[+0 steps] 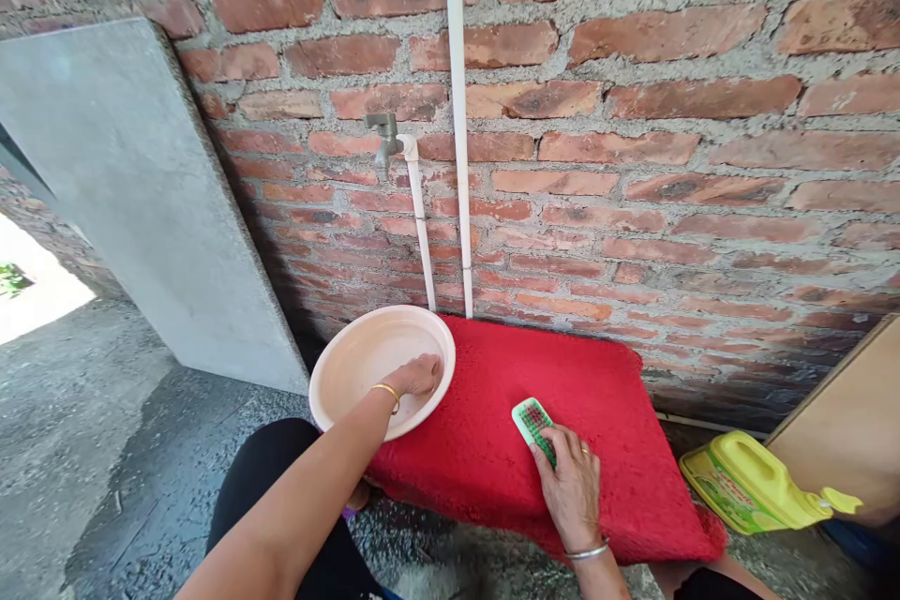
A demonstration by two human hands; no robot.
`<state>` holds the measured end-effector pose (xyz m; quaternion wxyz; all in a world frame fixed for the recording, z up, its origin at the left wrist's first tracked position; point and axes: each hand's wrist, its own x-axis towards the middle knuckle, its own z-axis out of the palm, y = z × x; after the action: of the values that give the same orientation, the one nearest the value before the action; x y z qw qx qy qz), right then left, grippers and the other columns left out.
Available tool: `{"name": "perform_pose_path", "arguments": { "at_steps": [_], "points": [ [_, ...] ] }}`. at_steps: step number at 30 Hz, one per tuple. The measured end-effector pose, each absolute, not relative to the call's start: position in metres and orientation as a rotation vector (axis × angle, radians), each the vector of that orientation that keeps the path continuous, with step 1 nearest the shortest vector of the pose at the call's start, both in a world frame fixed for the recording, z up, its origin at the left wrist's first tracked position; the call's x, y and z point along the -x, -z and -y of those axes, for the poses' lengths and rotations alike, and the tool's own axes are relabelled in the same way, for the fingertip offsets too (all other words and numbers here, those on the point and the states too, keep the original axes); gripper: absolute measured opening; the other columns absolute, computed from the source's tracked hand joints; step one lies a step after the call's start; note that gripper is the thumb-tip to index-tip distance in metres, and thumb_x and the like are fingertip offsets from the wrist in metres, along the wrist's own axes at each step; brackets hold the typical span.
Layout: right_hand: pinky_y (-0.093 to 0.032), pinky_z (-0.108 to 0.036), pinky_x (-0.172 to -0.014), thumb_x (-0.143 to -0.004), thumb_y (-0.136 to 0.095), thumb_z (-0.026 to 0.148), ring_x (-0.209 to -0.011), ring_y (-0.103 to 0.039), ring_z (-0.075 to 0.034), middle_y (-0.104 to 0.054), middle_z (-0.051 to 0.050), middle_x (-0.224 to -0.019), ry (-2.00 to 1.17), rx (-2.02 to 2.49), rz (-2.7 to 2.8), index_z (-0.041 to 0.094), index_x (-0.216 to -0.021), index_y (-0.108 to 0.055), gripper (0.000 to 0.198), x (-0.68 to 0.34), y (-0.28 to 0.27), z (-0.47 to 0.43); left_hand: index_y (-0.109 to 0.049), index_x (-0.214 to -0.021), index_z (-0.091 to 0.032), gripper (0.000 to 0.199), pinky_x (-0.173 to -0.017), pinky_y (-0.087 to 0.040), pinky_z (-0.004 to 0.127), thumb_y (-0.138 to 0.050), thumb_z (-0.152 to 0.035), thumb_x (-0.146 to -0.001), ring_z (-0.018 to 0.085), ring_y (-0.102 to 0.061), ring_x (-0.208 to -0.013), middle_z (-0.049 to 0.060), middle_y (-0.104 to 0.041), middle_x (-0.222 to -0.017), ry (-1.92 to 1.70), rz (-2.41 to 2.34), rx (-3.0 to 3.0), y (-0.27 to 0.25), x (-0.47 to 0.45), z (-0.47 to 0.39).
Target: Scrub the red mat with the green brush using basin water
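My left hand (pixel 419 375), with a gold bangle at the wrist, is inside a pale pink basin (pixel 330 394) near its right wall. Its fingers are curled in, and what they hold, if anything, is hidden. The basin stands at the left end of a red fuzzy cloth (pixel 492 366) draped over a low flat surface. Over the middle of that cloth, my right hand (pixel 573 483) grips a green scrub brush (pixel 532 422) by its near end. The brush's bristles face up, with reddish bits among them. A silver bangle circles my right wrist.
Behind the cloth rises a brick wall (pixel 633 150) with a grey tap (pixel 383 145) and white pipes (pixel 458 112). A grey slab (pixel 141 178) leans at the left. On the right are a yellow jug (pixel 756 483) and a tan board (pixel 844 412). The concrete floor (pixel 161 487) is wet.
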<state>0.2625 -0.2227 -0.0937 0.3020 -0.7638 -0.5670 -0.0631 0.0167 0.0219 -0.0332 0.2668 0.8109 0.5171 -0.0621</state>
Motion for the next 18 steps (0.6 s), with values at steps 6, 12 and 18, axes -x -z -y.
{"name": "perform_pose_path", "arguments": {
  "at_steps": [6, 12, 18],
  "points": [
    [-0.037, -0.034, -0.076, -0.095, -0.040, 0.052, -0.094, -0.058, -0.021, -0.067, -0.005, -0.109, 0.160, 2.005, 1.531, 0.028, -0.101, -0.064, 0.034, -0.2546, 0.0913, 0.2218, -0.059, -0.091, -0.020, 0.017, -0.083, -0.047, 0.033, -0.057, -0.015, -0.076, 0.024, -0.062, -0.097, 0.008, -0.065, -0.105, 0.176, -1.400, -2.227, 0.0307, -0.0186, -0.0203],
    [-0.037, -0.034, -0.078, -0.094, -0.041, 0.053, -0.094, -0.058, -0.021, -0.067, -0.004, -0.109, 0.111, 1.976, 1.529, 0.028, -0.099, -0.064, 0.034, -0.2564, 0.0902, 0.2218, -0.058, -0.092, -0.019, 0.015, -0.082, -0.046, 0.034, -0.052, -0.014, -0.078, 0.025, -0.062, -0.097, 0.009, -0.064, -0.105, 0.200, -1.388, -2.266, 0.0352, -0.0188, -0.0227],
    [-0.037, -0.034, -0.079, -0.094, -0.044, 0.054, -0.095, -0.057, -0.021, -0.067, -0.003, -0.109, 0.073, 1.953, 1.534, 0.028, -0.100, -0.063, 0.033, -0.2603, 0.0904, 0.2224, -0.058, -0.091, -0.019, 0.016, -0.081, -0.047, 0.034, -0.054, -0.014, -0.076, 0.025, -0.062, -0.095, 0.008, -0.064, -0.102, 0.187, -1.377, -2.241, 0.0360, -0.0169, -0.0230]
  ]
}}
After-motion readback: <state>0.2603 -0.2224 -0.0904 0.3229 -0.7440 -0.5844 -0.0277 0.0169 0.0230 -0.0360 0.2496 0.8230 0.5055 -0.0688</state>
